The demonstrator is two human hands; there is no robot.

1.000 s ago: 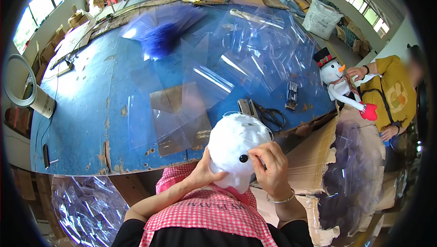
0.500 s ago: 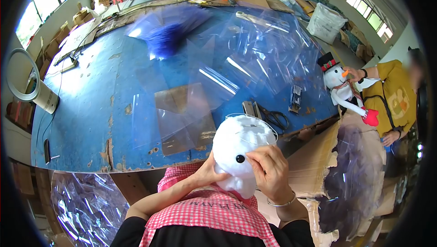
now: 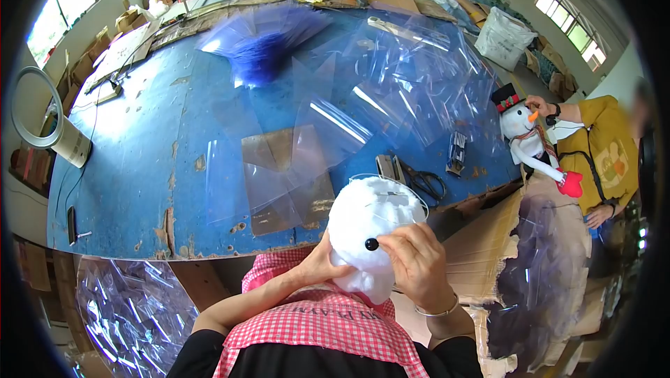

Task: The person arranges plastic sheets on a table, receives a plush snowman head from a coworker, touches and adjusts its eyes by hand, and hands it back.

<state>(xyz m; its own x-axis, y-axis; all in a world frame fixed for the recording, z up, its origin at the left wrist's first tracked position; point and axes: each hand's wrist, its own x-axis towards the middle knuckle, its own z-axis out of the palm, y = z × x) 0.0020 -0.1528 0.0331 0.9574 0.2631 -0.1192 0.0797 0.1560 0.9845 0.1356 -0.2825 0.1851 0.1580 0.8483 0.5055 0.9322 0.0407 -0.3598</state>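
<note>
A white plush head (image 3: 371, 210) with one black button eye (image 3: 371, 244) is held upright at the table's front edge, against my apron. My left hand (image 3: 322, 263) grips it from the left side, thumb near its base. Close beside the eye, my right hand (image 3: 413, 256) has thumb and fingers pinched together against the plush. What lies between those fingertips is hidden. A thin clear wire or strand (image 3: 423, 205) loops around the top of the head. Just behind it on the table lie black-handled scissors (image 3: 427, 186).
Clear plastic sheets (image 3: 412, 92) and a bluish stack (image 3: 258, 50) cover much of the blue table (image 3: 139, 169). A white cylinder (image 3: 73, 142) stands left. At right, a person in yellow (image 3: 607, 141) holds a finished-looking snowman doll (image 3: 518, 123). Cardboard boxes with plastic flank me.
The view has shifted slightly. Both my hands stay on the plush head in nearly the same pose. The other person's hand has moved a little up from the doll's carrot nose.
</note>
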